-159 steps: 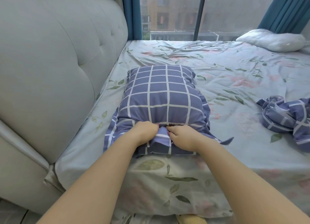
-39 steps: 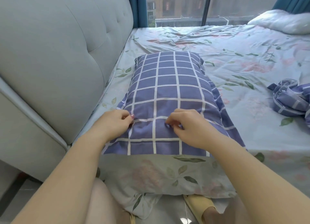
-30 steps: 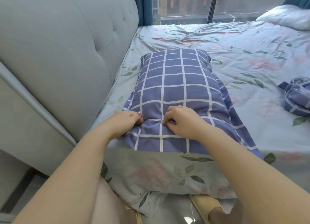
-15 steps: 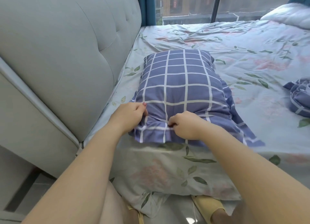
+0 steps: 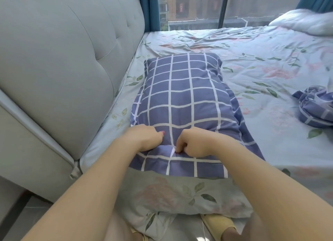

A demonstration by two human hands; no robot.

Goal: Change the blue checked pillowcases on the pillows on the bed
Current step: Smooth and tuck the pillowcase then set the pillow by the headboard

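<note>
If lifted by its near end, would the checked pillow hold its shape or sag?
Likely sags: the checked pillow dents where the left hand and right hand pinch it. Its loose, flat near edge would probably flop.

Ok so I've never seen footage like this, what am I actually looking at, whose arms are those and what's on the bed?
There is no machine here. A person wears a camera on the head, so this single view looks forward and down at what they are doing. They are at the edge of a bed with a floral sheet, and a padded grey headboard is on the left. In front of them lies a pillow inside a blue checked pillowcase. The left hand and right hand both grip the fabric at its near end, fingers curled into it. Further right lies a crumpled second checked case. A bare white pillow sits in the far corner by the window.
</note>
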